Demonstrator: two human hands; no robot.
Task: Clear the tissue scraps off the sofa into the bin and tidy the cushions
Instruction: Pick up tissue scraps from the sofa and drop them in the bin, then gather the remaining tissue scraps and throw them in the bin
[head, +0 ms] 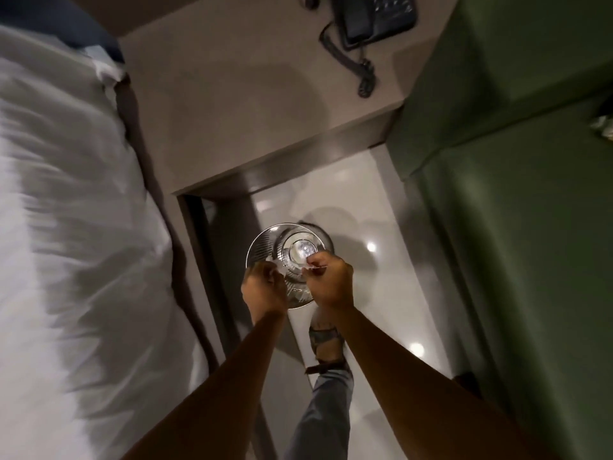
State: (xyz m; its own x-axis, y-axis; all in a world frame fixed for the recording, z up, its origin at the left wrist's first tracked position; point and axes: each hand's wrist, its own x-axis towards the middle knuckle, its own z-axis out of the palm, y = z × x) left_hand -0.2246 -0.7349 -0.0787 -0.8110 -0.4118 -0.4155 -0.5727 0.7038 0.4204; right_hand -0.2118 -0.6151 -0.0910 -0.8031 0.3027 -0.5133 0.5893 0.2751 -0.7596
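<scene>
A round shiny metal bin [262,247] stands on the pale floor between the bed and the green sofa [517,207]. Both hands hang over its open mouth. My right hand [331,280] pinches a small white tissue scrap [315,267] above the bin's middle. My left hand [263,287] is over the near left rim with its fingers curled closed; nothing shows in it. Another crumpled tissue scrap [602,126] lies on the sofa at the far right edge of the view. No cushions are in view.
A bed with a white sheet [76,227] fills the left. Behind the bin is a beige bedside unit [232,104] with a dark telephone [378,18] and its coiled cord. My sandalled foot [326,346] stands on the glossy floor just behind the bin.
</scene>
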